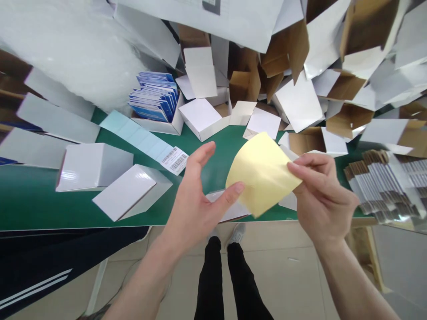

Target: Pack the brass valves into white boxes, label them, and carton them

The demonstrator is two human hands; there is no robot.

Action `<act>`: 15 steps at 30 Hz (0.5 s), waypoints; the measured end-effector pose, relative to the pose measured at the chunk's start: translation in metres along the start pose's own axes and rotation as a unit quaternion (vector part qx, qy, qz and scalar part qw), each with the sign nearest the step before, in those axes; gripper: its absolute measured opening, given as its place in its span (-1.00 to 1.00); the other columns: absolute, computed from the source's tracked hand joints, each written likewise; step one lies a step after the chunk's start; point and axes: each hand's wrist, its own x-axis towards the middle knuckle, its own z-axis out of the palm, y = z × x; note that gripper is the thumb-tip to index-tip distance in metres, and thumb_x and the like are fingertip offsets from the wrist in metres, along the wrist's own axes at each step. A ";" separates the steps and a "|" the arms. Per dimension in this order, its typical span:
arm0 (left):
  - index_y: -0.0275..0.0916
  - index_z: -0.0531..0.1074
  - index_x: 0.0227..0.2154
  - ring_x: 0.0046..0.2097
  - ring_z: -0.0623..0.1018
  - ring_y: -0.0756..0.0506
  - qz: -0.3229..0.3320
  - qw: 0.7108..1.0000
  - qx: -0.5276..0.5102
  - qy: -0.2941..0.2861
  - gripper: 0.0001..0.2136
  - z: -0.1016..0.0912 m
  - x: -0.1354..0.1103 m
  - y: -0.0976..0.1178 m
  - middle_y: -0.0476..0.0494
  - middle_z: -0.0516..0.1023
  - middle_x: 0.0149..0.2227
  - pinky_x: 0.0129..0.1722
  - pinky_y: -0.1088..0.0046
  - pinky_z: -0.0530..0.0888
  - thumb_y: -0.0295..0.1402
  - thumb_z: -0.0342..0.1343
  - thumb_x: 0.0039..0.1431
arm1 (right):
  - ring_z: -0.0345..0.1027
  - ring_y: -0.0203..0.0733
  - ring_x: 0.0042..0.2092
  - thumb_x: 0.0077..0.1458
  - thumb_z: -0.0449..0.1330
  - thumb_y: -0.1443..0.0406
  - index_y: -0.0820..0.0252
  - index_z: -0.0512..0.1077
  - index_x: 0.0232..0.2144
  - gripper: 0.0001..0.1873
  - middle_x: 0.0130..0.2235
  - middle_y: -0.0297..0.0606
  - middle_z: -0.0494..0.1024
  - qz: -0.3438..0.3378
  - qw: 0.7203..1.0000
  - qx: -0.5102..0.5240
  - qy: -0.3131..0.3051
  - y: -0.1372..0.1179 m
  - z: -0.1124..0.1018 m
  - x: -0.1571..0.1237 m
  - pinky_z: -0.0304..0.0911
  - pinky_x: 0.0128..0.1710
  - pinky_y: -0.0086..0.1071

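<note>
My right hand (320, 195) pinches the right edge of a pale yellow sheet of backing paper (262, 171) between thumb and fingers, holding it above the front edge of the green table (33, 200). My left hand (196, 195) is spread open, its thumb tip touching the sheet's lower left edge and its fingers pointing up. Under the sheet a flat white piece (230, 209) lies on the table, mostly hidden.
Closed white boxes (128, 191) lie at the left. A strip of blue labels with a barcode sticker (175, 160) runs across the table. A tray of blue cards (155, 98) stands behind. Several open cartons (300, 102) pile up at the back; flat stacked cartons (380, 182) sit right.
</note>
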 end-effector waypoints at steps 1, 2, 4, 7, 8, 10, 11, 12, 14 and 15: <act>-0.03 0.11 0.33 0.22 0.51 -0.26 -0.020 0.999 -0.048 -0.015 -0.30 0.006 0.000 0.000 -0.24 0.49 0.18 0.17 0.02 0.55 -0.25 0.33 0.21 | 0.42 -0.03 -0.03 0.24 0.29 0.37 -0.32 0.62 -0.04 -0.61 -0.02 -0.23 0.47 0.020 0.999 0.026 -0.008 0.002 0.000 -0.001 0.46 -0.16 -0.08; -0.01 0.11 0.32 0.10 0.60 -0.21 -0.048 0.994 -0.096 -0.032 -0.32 0.011 -0.001 0.002 -0.19 0.57 0.05 0.06 0.10 0.62 -0.26 0.31 0.23 | 0.41 -0.03 0.01 0.26 0.27 0.36 -0.30 0.61 -0.03 -0.63 0.01 -0.23 0.45 0.037 0.998 0.045 -0.018 0.005 -0.001 -0.003 0.47 -0.12 -0.07; 0.01 0.15 0.28 -0.12 0.68 -0.15 -0.119 0.973 -0.188 -0.055 -0.39 0.018 -0.009 0.007 -0.08 0.62 -0.16 -0.19 0.26 0.69 -0.28 0.28 0.26 | 0.38 -0.01 0.10 0.30 0.23 0.34 -0.23 0.59 0.01 -0.66 0.07 -0.21 0.44 0.074 0.994 0.071 -0.040 0.010 -0.005 -0.010 0.47 -0.03 -0.06; 0.02 0.22 0.19 -0.17 0.69 -0.15 -0.218 0.934 -0.283 -0.020 -0.48 0.027 -0.027 0.017 -0.07 0.62 -0.17 -0.30 0.34 0.69 -0.29 0.29 0.24 | 0.36 0.02 0.18 0.38 0.14 0.27 -0.14 0.47 0.14 -0.66 0.17 -0.17 0.43 0.154 0.979 0.116 -0.067 0.012 -0.015 -0.027 0.45 0.08 -0.02; 0.02 0.23 0.17 -0.15 0.69 -0.15 -0.243 0.922 -0.302 0.001 -0.49 0.029 -0.032 0.019 -0.08 0.62 -0.14 -0.29 0.32 0.69 -0.30 0.30 0.23 | 0.38 0.03 0.18 0.41 0.08 0.21 -0.12 0.41 0.19 -0.64 0.18 -0.15 0.43 0.178 0.971 0.139 -0.083 0.011 -0.018 -0.034 0.45 0.10 0.00; 0.04 0.24 0.14 -0.13 0.69 -0.15 -0.281 0.903 -0.324 0.033 -0.51 0.034 -0.043 0.024 -0.09 0.62 -0.09 -0.27 0.30 0.69 -0.30 0.30 0.23 | 0.43 0.06 0.14 0.40 0.07 0.07 -0.07 0.26 0.29 -0.53 0.16 -0.09 0.47 0.208 0.952 0.188 -0.126 0.007 -0.024 -0.047 0.46 0.09 0.03; 0.05 0.24 0.14 -0.13 0.68 -0.15 -0.296 0.896 -0.328 0.040 -0.51 0.037 -0.048 0.025 -0.09 0.61 -0.07 -0.26 0.30 0.69 -0.30 0.30 0.24 | 0.45 0.07 0.11 0.35 0.13 0.00 -0.07 0.19 0.33 -0.42 0.13 -0.09 0.49 0.213 0.944 0.204 -0.147 0.005 -0.027 -0.053 0.47 0.09 0.04; 0.06 0.23 0.15 -0.12 0.68 -0.15 -0.308 0.892 -0.328 0.044 -0.51 0.039 -0.052 0.027 -0.10 0.61 -0.06 -0.26 0.30 0.68 -0.30 0.29 0.24 | 0.47 0.07 0.08 0.25 0.24 -0.04 -0.07 0.13 0.35 -0.27 0.10 -0.10 0.50 0.215 0.939 0.211 -0.165 0.003 -0.029 -0.058 0.46 0.10 0.04; 0.07 0.22 0.16 -0.12 0.68 -0.14 -0.322 0.889 -0.324 0.047 -0.51 0.041 -0.058 0.029 -0.09 0.61 -0.06 -0.25 0.33 0.67 -0.30 0.29 0.25 | 0.47 0.05 0.05 0.04 0.45 0.01 -0.11 0.07 0.38 -0.01 0.07 -0.15 0.50 0.225 0.933 0.200 -0.196 0.000 -0.033 -0.064 0.42 0.16 0.03; 0.07 0.23 0.16 -0.12 0.68 -0.13 -0.323 0.889 -0.322 0.047 -0.51 0.042 -0.060 0.030 -0.08 0.61 -0.07 -0.26 0.35 0.67 -0.30 0.29 0.25 | 0.46 0.04 0.06 -0.01 0.50 0.06 -0.12 0.10 0.37 0.01 0.06 -0.17 0.49 0.230 0.933 0.186 -0.206 -0.001 -0.034 -0.065 0.40 0.18 0.01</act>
